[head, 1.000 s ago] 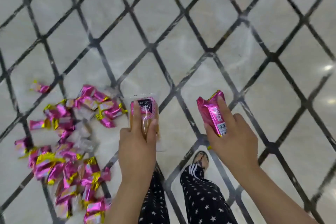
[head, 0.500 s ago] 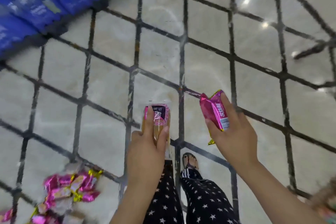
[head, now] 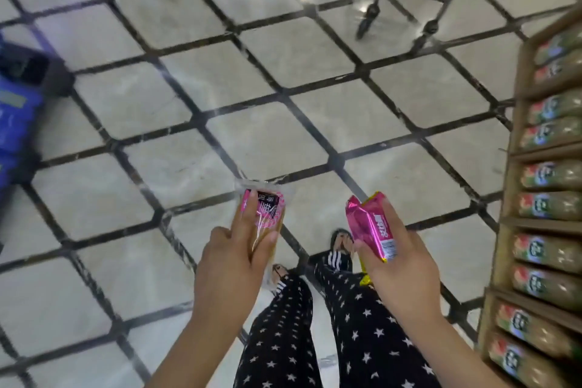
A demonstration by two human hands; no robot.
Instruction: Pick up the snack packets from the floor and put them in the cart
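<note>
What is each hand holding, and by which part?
The left hand grips a clear-wrapped packet by its lower half; the right hand grips a pink foil packet by its lower end.

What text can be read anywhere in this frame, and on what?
Clear packet in left hand: white characters on black, too blurred to read.
Pink packet in right hand: white characters, unreadable.
Shelf bottles: labels blurred.
Blue packs: label blurred.

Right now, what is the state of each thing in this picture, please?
left hand: grips the clear packet.
clear packet: held above the floor, not in the cart.
right hand: grips the pink packet.
pink packet: held above the floor too.
cart: ahead, only wheels and lower frame visible.
</note>
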